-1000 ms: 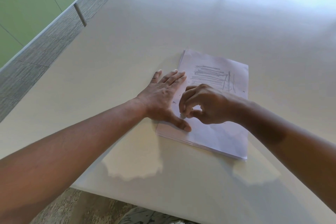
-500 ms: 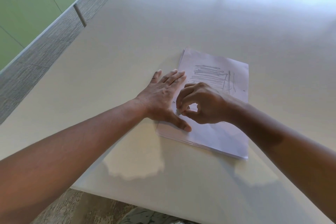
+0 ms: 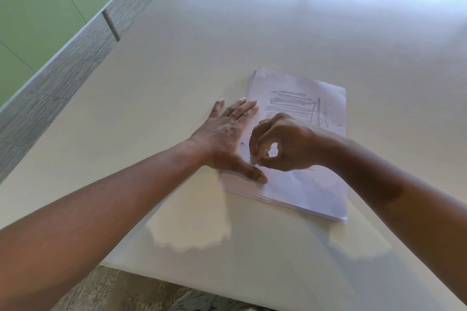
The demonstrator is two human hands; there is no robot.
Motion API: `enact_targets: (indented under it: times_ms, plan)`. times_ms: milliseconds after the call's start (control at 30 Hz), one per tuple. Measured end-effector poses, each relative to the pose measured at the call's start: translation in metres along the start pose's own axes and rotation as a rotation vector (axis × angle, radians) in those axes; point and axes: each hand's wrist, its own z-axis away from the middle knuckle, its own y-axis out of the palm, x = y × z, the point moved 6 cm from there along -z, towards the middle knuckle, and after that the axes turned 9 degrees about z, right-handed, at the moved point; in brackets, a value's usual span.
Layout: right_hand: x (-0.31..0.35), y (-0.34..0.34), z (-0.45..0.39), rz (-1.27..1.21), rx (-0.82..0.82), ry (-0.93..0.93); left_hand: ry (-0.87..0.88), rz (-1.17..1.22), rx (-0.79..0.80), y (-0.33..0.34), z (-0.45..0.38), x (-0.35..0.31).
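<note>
White eraser [image 3: 253,160], I think, pinched between thumb and fingertips of the right hand [image 3: 285,144], tip down on the top sheet of the paper stack [image 3: 310,192]. Left hand [image 3: 227,139] is spread flat just left of the pinch, thumb right below it, pinning the sheet. Risk: hard strokes away from that hold could crumple or tear the page, or skew the stack on the slick table [image 3: 227,33]. Pencil hatching [image 3: 290,103] lies beyond the pinch — no readable writing, no labels.

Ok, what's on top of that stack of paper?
The left hand lies flat on the stack of paper; the right hand pinches a small pale eraser against it. Pencil scribbles show beyond. Whatever lies beneath the hands is hidden.
</note>
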Motion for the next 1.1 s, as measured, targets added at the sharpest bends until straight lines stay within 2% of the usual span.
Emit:
enact_targets:
  times_ms: [67, 200, 467, 667, 833, 1000, 1100]
  plan:
    - [0.0, 0.0, -0.001, 0.007, 0.003, -0.002, 0.0, 0.002, 0.002, 0.0, 0.0, 0.0]
    - [-0.001, 0.003, -0.002, 0.023, -0.111, 0.013, 0.003, 0.004, -0.001, 0.0, -0.001, -0.001]
    - [-0.029, -0.01, 0.016, 0.047, -0.185, 0.137, -0.004, -0.003, -0.014, 0.0, 0.0, 0.001]
    - [-0.017, -0.007, 0.023, -0.027, -0.037, 0.092, -0.01, -0.002, -0.012, 0.001, -0.001, 0.002]
    - [-0.023, -0.008, 0.02, 0.006, -0.139, 0.126, -0.01, -0.002, -0.013, 0.001, -0.001, 0.001]
    - [-0.017, -0.004, 0.022, -0.035, 0.0, 0.11, -0.012, 0.006, -0.011, 0.0, 0.0, 0.001]
    - [-0.016, -0.005, 0.018, -0.008, -0.016, 0.097, -0.007, 0.011, -0.013, 0.0, -0.001, 0.001]
